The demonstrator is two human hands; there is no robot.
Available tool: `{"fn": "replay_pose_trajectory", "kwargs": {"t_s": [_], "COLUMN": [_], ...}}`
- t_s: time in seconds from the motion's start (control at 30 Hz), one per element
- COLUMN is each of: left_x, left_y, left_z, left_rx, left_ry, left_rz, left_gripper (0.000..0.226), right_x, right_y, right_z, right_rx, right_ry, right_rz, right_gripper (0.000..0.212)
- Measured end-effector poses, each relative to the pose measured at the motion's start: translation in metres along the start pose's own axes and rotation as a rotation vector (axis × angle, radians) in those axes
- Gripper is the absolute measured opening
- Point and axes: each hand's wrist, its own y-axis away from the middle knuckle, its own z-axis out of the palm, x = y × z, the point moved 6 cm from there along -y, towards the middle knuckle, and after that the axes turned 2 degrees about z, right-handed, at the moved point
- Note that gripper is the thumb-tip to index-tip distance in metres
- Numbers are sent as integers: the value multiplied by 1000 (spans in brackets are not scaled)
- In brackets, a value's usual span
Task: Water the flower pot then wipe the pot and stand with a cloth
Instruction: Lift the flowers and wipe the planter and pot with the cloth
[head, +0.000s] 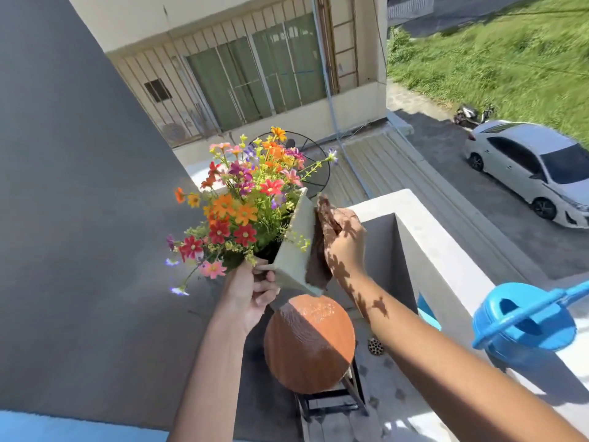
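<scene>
The flower pot (293,247), a pale square planter full of many-coloured flowers (242,205), is held up in the air and tilted to the left, clear above the stand (309,344), whose round orange-brown top is bare and half in shadow. The left hand (251,295) makes its grip at the pot's near lower corner, fingers curled round the rim and wall. The right hand (342,240) presses a brown cloth (320,250) flat against the pot's right-hand outer wall, its fingers lying fairly straight over the cloth; dappled flower shadows fall across that hand and forearm. A blue watering can (522,320) sits on the white ledge (446,247) at the right, well apart from the pot. Below the ledge, a white car (529,167) is parked on the road.
</scene>
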Motion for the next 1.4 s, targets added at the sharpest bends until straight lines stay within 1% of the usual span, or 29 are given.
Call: {"fn": "replay_pose_trajectory", "kwargs": {"t_s": [0.03, 0.13, 0.2, 0.23, 0.27, 0.3, 0.33, 0.37, 0.4, 0.47, 0.5, 0.53, 0.6, 0.63, 0.7, 0.73, 0.8, 0.83, 0.87, 0.9, 0.97, 1.0, 1.07, 1.13, 1.2, 1.23, 1.3, 1.33, 1.4], "left_x": [0, 0, -1, -1, -1, 0, 0, 1, 2, 6, 6, 7, 7, 7, 7, 7, 8, 8, 7, 6, 4, 4, 6, 10, 12, 12, 13, 15, 21], "left_y": [0, 2, 1, 0, 0, -1, -2, -4, -5, -7, -7, -5, 0, 2, 6, 7, 8, 8, 8, 9, 11, 13, 16, 18, 17, 15, 10, 7, 1], "left_z": [0, -2, 1, 3, 6, 7, 8, 8, 7, 4, 3, 3, 5, 6, 8, 8, 10, 12, 13, 15, 16, 16, 13, 10, 7, 4, -3, -6, -13], "left_rx": [-3, -8, -8, 0, 8, 14, 19, 24, 28, 24, 14, 1, -19, -23, -16, -10, -5, -6, -10, -15, -32, -40, -52, -58, -57, -52, -47, -52, -68], "left_ry": [-1, -10, -25, -33, -40, -45, -45, -44, -45, -58, -58, -49, -32, -35, -57, -68, -95, -117, -139, -153, -155, -153, -162, -174, -193, -206, -245, -265, -295], "left_rz": [-1, 6, 14, 23, 34, 42, 46, 46, 47, 51, 49, 45, 40, 39, 44, 51, 63, 69, 77, 82, 74, 68, 64, 66, 72, 71, 67, 64, 55], "left_gripper": [30, 27, 28, 28, 29, 31, 33, 34, 33, 29, 28, 28, 31, 33, 36, 38, 39, 38, 36, 33, 28, 28, 27, 27, 27, 26, 24, 25, 26], "right_x": [7, 21, 8, 6, 0, 3, 3, 10, 7, 7, 10, 8, 14, 25, 44, 53, 50, 42, 23, 8, -12, -17, -16, -19, -27, -28, -23, -17, -13], "right_y": [-3, 1, 6, 9, 12, 25, 44, 59, 70, 62, 61, 62, 59, 59, 57, 60, 76, 77, 66, 53, 33, 25, 10, -2, -17, -21, -32, -39, -43], "right_z": [-2, 5, -2, -3, -2, 12, 26, 33, 36, 21, 15, 12, 5, 5, 5, 11, 22, 23, 22, 18, 9, 4, -1, -10, -18, -18, -11, -6, -5], "right_rx": [28, -7, 8, -40, -166, -361, -561, -666, -742, -356, -229, -187, -165, -156, -205, -305, -552, -573, -497, -366, -159, -103, -35, -31, -40, -80, -205, -255, -387], "right_ry": [-10, -74, -100, -109, -66, 80, 119, 106, 173, 42, -45, -70, 9, 37, -26, -49, -12, -85, -215, -356, -496, -469, -314, -212, -158, -146, -119, -97, -41], "right_rz": [37, 216, 196, 191, 158, 132, 91, 173, 114, 99, 62, 8, 8, 76, 264, 364, 519, 541, 512, 439, 333, 296, 248, 166, 57, 49, 130, 149, 245], "right_gripper": [24, 21, 12, 12, 16, 24, 35, 42, 46, 42, 40, 36, 21, 16, 26, 29, 20, 11, 6, 10, 12, 4, 15, 23, 16, 21, 34, 32, 13]}}
